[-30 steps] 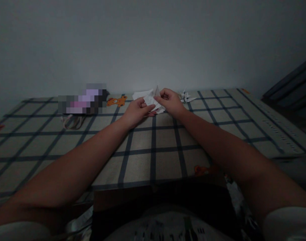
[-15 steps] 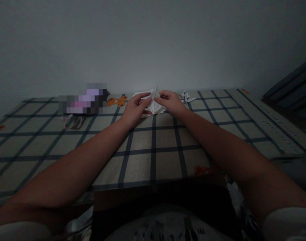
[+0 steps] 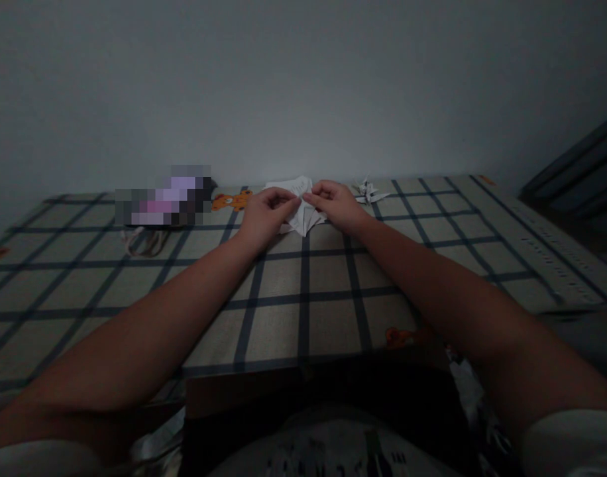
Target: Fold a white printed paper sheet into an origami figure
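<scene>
A white folded paper (image 3: 305, 221) is held between both hands near the far side of the table, one pointed end aimed toward me. My left hand (image 3: 271, 209) pinches its upper left edge between thumb and fingers. From the other side, my right hand (image 3: 334, 202) grips the upper right edge the same way. The fingertips nearly meet at the middle and hide part of the folds. Behind the folded piece lie white paper sheets (image 3: 283, 186) with faint print. Just right of my right hand sits a spiky folded paper piece (image 3: 369, 192).
A checked tablecloth (image 3: 278, 324) covers the table, which meets a grey wall (image 3: 303, 86) at the back. At the left lies a blurred-out purple and dark item (image 3: 169, 202) with a looped strap (image 3: 145, 242). A dark slatted object (image 3: 582, 159) stands at the far right.
The upright point of the folded paper no longer stands above my fingers. Its near tip now reaches a little closer to me, and both hands' fingers have drawn together at the top.
</scene>
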A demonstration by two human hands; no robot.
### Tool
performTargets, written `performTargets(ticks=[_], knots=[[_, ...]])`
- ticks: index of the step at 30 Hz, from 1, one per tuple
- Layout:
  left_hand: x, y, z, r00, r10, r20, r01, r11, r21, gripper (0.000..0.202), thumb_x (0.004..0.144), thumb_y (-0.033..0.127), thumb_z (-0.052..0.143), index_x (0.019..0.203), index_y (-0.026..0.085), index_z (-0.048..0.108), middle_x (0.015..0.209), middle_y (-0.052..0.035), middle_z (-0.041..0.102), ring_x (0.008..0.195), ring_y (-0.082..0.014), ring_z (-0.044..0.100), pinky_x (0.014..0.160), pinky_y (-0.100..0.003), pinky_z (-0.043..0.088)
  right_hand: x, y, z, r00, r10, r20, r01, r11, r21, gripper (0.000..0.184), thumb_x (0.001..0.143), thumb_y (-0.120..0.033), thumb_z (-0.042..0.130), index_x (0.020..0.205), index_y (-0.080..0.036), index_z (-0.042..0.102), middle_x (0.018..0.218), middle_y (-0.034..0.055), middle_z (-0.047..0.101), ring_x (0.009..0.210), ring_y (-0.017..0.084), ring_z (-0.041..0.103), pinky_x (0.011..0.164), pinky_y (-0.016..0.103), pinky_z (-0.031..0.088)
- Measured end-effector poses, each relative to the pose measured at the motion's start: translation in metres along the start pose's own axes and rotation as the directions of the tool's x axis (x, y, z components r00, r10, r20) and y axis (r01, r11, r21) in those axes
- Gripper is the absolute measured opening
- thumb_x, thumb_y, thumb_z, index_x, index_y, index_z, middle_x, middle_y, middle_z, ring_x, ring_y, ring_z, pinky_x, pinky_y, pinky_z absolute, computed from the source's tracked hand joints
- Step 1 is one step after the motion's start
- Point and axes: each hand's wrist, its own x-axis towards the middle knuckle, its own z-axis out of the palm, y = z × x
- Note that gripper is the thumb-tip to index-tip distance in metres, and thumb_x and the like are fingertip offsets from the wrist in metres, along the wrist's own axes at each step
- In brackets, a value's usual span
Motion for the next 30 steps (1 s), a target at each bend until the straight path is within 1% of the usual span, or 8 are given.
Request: performTargets(ticks=[4,8,11,13,19,22,25,30], knots=[[0.001,-0.002,-0.002,0.999,-0.019,0.051,0.019,1.0,0.001,0.026,0.075,0.04,0.071,0.082,0.016,0.067,0.068,0.0001,0.064,0.058,-0.0113,0.055,0.054,-0.023,0.044,0.0,-0.001,0.0,1.0,0.007,-0.013,-0.007,1.0,0.006,0.024,0.081,-0.033,0.07,0.072,-0.017,0.054,0.062,-0.0054,0.048,0.057,0.007,0.042,0.054,0.021,0.035],[0.001,0.0,-0.005,0.996,0.06,0.067,-0.069,0.988,0.135,0.026,0.077,0.04,0.07,0.08,0.014,0.068,0.072,-0.0019,0.066,0.063,-0.0112,0.055,0.058,-0.023,0.042,0.0,-0.001,0.001,0.997,0.058,0.047,-0.061,0.996,0.058,0.024,0.081,-0.038,0.069,0.078,-0.017,0.057,0.07,-0.0029,0.055,0.062,0.009,0.05,0.057,0.022,0.041],[0.0,0.001,-0.005,0.992,0.097,0.085,-0.111,0.976,0.188,0.026,0.078,0.039,0.07,0.079,0.014,0.068,0.072,-0.0024,0.066,0.064,-0.0114,0.055,0.059,-0.024,0.041,-0.001,-0.002,0.0,1.0,0.015,0.016,-0.015,1.0,0.004,0.027,0.081,-0.04,0.068,0.073,-0.017,0.055,0.065,-0.004,0.051,0.06,0.008,0.047,0.055,0.022,0.038],[-0.001,0.0,-0.003,0.992,0.087,0.096,-0.1,0.985,0.141,0.025,0.078,0.038,0.07,0.08,0.014,0.066,0.071,-0.0015,0.065,0.063,-0.0112,0.055,0.058,-0.023,0.041,-0.001,-0.003,-0.001,0.999,-0.019,-0.028,0.018,0.998,-0.055,0.032,0.081,-0.04,0.069,0.067,-0.018,0.051,0.06,-0.0048,0.047,0.058,0.008,0.043,0.054,0.022,0.034],[-0.001,-0.006,-0.001,0.975,0.028,0.222,-0.029,1.0,0.004,0.042,0.076,0.035,0.073,0.114,0.019,0.062,0.073,-0.0002,0.067,0.06,-0.0131,0.06,0.054,-0.023,0.043,0.0,-0.002,-0.002,0.997,-0.021,-0.076,0.02,1.0,-0.024,0.037,0.082,-0.05,0.068,0.069,-0.018,0.052,0.062,-0.0044,0.049,0.059,0.008,0.045,0.056,0.022,0.038],[0.0,-0.007,-0.003,0.988,0.04,0.149,-0.04,0.999,0.0,0.043,0.075,0.034,0.075,0.113,0.02,0.062,0.073,-0.0006,0.067,0.058,-0.0135,0.06,0.052,-0.023,0.043,0.002,-0.001,0.001,0.996,0.02,-0.082,-0.016,0.998,0.055,0.035,0.084,-0.054,0.063,0.082,-0.019,0.056,0.068,-0.0041,0.051,0.061,0.008,0.048,0.057,0.021,0.042],[0.002,-0.007,-0.003,0.997,0.044,0.062,-0.043,0.999,-0.021,0.044,0.074,0.036,0.076,0.113,0.02,0.062,0.062,0.0026,0.061,0.051,-0.0123,0.056,0.048,-0.022,0.04,0.003,0.001,0.003,0.998,0.049,-0.048,-0.044,0.994,0.104,0.034,0.079,-0.048,0.07,0.09,-0.02,0.056,0.077,-0.0036,0.055,0.065,0.008,0.051,0.058,0.02,0.045],[0.002,-0.008,-0.002,0.998,0.013,0.054,-0.007,0.994,-0.107,0.047,0.078,0.041,0.072,0.119,0.021,0.058,0.061,0.0032,0.062,0.051,-0.0134,0.059,0.05,-0.024,0.046,0.003,0.007,0.002,0.999,0.043,0.023,-0.046,0.991,0.126,0.031,0.075,-0.04,0.073,0.084,-0.02,0.052,0.075,-0.004,0.056,0.067,0.01,0.054,0.059,0.022,0.047]])
